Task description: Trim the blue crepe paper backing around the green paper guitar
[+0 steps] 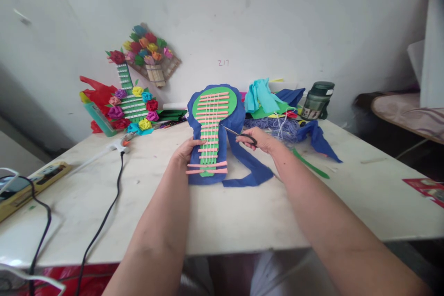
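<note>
My left hand (pixel 190 149) grips the left edge of a paper craft piece shaped like a stringed instrument. Its green shape (pixel 198 110) carries pink sticks laid crosswise and white strings running lengthwise, and behind it spreads a blue crepe paper backing (pixel 240 118). In my right hand (pixel 258 138) is a pair of scissors (pixel 249 138), its blades at the blue paper just right of the narrow neck. A partly cut blue strip (pixel 255 175) curls down onto the table from the right edge.
Left on the table (pixel 152 222) stand a flower-trimmed paper guitar (pixel 133 106), a glue gun (pixel 120 144) with a black cable, and a power strip (pixel 21 194). Behind on the right are purple yarn (pixel 277 129), crepe paper (pixel 260 96) and a dark green bottle (pixel 317 101).
</note>
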`<move>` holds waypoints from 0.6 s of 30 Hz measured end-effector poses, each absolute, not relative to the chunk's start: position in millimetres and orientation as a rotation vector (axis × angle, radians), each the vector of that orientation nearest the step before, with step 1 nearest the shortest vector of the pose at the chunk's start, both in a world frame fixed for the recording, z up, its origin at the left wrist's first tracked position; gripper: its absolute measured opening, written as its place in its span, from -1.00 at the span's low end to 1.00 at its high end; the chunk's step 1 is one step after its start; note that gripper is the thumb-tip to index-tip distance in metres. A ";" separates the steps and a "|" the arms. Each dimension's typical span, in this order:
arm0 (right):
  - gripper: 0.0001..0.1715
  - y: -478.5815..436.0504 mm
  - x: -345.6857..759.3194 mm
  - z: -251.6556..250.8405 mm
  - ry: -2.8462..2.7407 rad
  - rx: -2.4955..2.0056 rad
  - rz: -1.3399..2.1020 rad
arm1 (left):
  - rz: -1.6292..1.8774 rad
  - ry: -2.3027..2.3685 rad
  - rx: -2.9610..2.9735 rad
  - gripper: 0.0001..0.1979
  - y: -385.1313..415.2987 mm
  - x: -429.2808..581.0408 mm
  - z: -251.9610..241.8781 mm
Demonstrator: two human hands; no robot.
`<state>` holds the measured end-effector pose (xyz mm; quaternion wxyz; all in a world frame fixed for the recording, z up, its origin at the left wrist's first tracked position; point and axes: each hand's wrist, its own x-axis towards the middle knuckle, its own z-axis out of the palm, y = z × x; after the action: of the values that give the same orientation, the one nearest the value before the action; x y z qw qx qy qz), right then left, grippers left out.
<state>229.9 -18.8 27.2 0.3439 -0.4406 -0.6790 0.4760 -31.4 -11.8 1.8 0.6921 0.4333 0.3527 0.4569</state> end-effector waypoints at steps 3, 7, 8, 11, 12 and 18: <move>-0.63 -19.4 231.3 26.9 -1.752 -1.125 1.278 | 1.030 0.783 0.975 -0.46 -13.5 -30.5 2.5; -0.58 -18.1 233.4 24.8 -1.759 -1.120 1.301 | 1.028 0.781 0.979 -0.45 -14.5 -30.4 2.5; -0.58 -17.4 233.6 24.1 -1.763 -1.127 1.303 | 1.022 0.784 0.981 -0.45 -14.3 -30.6 2.3; -0.58 -15.0 233.6 22.0 -1.769 -1.146 1.297 | 1.004 0.795 0.984 -0.45 -13.4 -31.1 1.7; -0.58 -14.4 233.4 21.4 -1.767 -1.150 1.295 | 0.999 0.798 0.984 -0.45 -13.0 -31.1 1.6; -0.56 -13.1 232.5 19.8 -1.773 -1.161 1.288 | 0.982 0.803 1.003 -0.46 -11.2 -30.4 0.9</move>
<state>232.5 -13.1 19.8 0.3247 -0.4427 -0.6762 0.4913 -30.4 -11.2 0.9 0.6904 0.4487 0.3592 0.4393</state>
